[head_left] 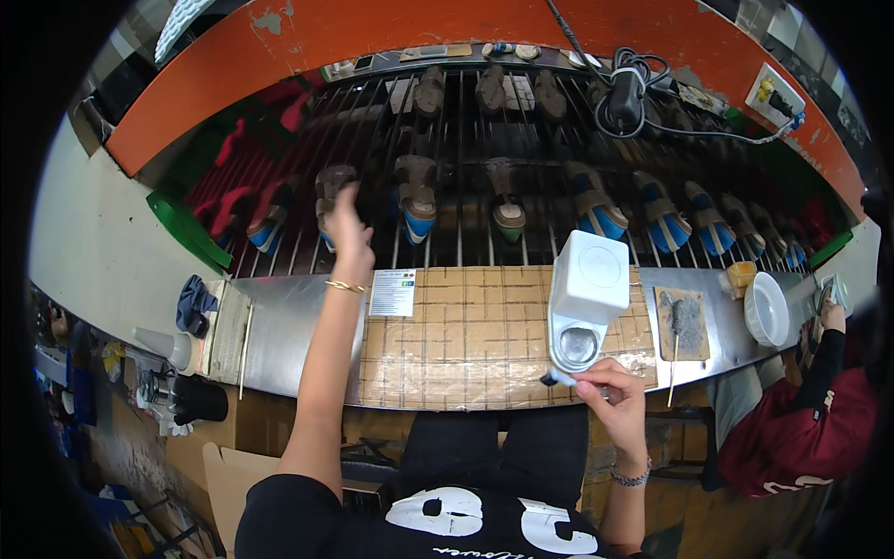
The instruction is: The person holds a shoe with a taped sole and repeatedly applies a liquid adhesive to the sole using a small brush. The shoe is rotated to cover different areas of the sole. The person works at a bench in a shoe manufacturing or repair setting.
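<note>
My left hand (346,228) reaches over the roller rack to a dark shoe upper (333,183) with a blue toe edge. The hand is slightly blurred and lies over part of that shoe, so I cannot tell whether its fingers grip it. My right hand (615,396) is closed in a pinch on a small brush (562,376) with a pale blue handle and a dark tip. The brush is held just by the round metal-looking cup (576,347) at the foot of a white dispenser (597,273). Another upper with a blue toe (416,224) stands right of my left hand.
Several more shoes (596,210) stand in rows on the rollers. A cardboard-patterned mat (466,335) covers the bench front, with a printed card (392,293) on it. A stained pad (683,321) with a stick and a white bowl (765,309) lie right, near a person in maroon (801,433).
</note>
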`<state>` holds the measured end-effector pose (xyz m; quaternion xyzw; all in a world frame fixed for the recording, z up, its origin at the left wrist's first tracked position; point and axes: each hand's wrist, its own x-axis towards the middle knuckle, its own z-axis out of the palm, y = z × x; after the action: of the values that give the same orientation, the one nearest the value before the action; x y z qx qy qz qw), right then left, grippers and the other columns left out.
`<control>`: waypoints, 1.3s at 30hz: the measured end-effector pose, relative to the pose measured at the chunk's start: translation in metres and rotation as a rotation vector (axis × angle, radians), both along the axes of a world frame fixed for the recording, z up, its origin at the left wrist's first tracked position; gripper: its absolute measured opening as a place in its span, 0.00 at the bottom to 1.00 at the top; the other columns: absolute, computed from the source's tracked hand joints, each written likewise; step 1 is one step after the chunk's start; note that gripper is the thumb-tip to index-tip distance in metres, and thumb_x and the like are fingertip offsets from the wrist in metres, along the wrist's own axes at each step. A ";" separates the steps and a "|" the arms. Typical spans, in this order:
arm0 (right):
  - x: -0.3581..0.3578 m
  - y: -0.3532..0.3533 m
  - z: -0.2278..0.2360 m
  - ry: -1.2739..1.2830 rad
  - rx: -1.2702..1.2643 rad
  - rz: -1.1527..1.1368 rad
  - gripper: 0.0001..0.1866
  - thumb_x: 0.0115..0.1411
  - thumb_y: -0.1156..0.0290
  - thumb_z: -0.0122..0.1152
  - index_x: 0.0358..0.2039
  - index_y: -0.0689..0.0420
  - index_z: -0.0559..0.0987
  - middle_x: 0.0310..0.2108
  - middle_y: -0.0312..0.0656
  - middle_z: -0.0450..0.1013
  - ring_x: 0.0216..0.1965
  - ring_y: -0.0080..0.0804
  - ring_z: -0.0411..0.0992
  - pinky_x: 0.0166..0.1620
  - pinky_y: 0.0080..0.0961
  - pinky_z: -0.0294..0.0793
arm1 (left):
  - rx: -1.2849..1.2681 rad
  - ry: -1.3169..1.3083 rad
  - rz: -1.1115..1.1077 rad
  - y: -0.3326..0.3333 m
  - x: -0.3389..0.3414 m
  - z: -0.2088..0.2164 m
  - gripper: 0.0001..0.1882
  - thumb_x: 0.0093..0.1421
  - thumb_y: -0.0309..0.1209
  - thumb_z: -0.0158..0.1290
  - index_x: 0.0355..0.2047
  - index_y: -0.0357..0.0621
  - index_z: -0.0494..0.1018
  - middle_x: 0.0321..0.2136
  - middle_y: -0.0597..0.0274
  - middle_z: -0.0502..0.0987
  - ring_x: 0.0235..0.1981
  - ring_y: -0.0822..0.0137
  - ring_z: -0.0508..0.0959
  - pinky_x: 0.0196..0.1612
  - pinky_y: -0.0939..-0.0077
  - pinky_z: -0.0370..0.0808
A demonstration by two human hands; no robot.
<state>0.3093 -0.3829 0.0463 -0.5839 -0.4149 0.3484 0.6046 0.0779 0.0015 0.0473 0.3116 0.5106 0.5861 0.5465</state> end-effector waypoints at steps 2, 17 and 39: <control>-0.002 0.008 -0.009 0.061 0.030 0.046 0.10 0.65 0.77 0.62 0.45 0.63 0.84 0.34 0.34 0.73 0.34 0.15 0.69 0.38 0.14 0.68 | 0.383 0.348 -0.371 0.007 0.021 -0.011 0.42 0.50 0.57 0.64 0.59 0.43 0.73 0.59 0.48 0.72 0.62 0.51 0.67 0.63 0.55 0.64; 0.041 -0.053 -0.010 -0.188 -0.088 -0.289 0.13 0.64 0.75 0.64 0.48 0.64 0.83 0.32 0.30 0.75 0.34 0.15 0.68 0.40 0.15 0.67 | 0.110 -0.419 -0.615 -0.023 -0.050 0.018 0.33 0.64 0.48 0.55 0.61 0.37 0.66 0.56 0.42 0.73 0.56 0.47 0.76 0.52 0.49 0.79; 0.035 0.013 -0.001 -1.177 -0.016 -0.276 0.06 0.56 0.72 0.68 0.36 0.54 0.87 0.29 0.38 0.73 0.33 0.34 0.71 0.39 0.30 0.63 | 0.568 -0.363 -0.475 -0.256 -0.026 0.055 0.70 0.40 0.66 0.68 0.70 0.30 0.48 0.69 0.40 0.55 0.70 0.49 0.59 0.70 0.50 0.58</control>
<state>0.3446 -0.3696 0.0451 -0.7315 -0.5975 -0.1118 0.3088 0.0515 -0.2547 0.1024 0.4508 0.1378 0.6068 0.6401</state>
